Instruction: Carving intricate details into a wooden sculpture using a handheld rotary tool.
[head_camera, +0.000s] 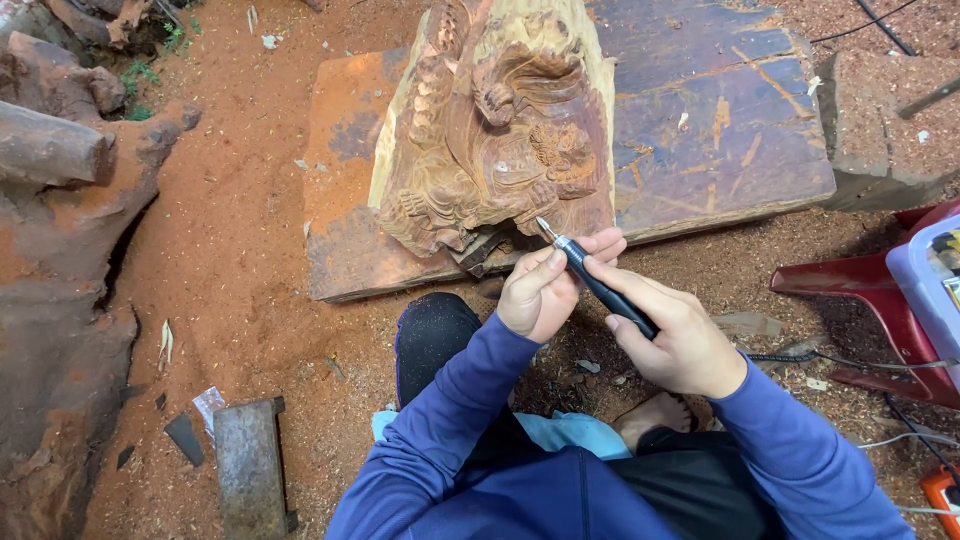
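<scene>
A reddish-brown wood carving (500, 130) with deep relief leans on a thick wooden slab (720, 110) in front of me. Both my hands hold a slim black rotary carving tool (600, 285). My right hand (680, 340) grips its body like a pen. My left hand (545, 290) steadies it near the front, fingers wrapped around the shaft. The metal bit at the tool's tip sits just below the carving's lower edge, about touching it. A cord runs from the tool off to the right.
Red sawdust covers the ground (250, 260). Large rough logs (60, 230) lie at the left. A rusty metal block (248, 465) rests at lower left. A red plastic chair (880, 310) and a clear bin (930, 290) stand at right, with cables and an orange device (942, 495).
</scene>
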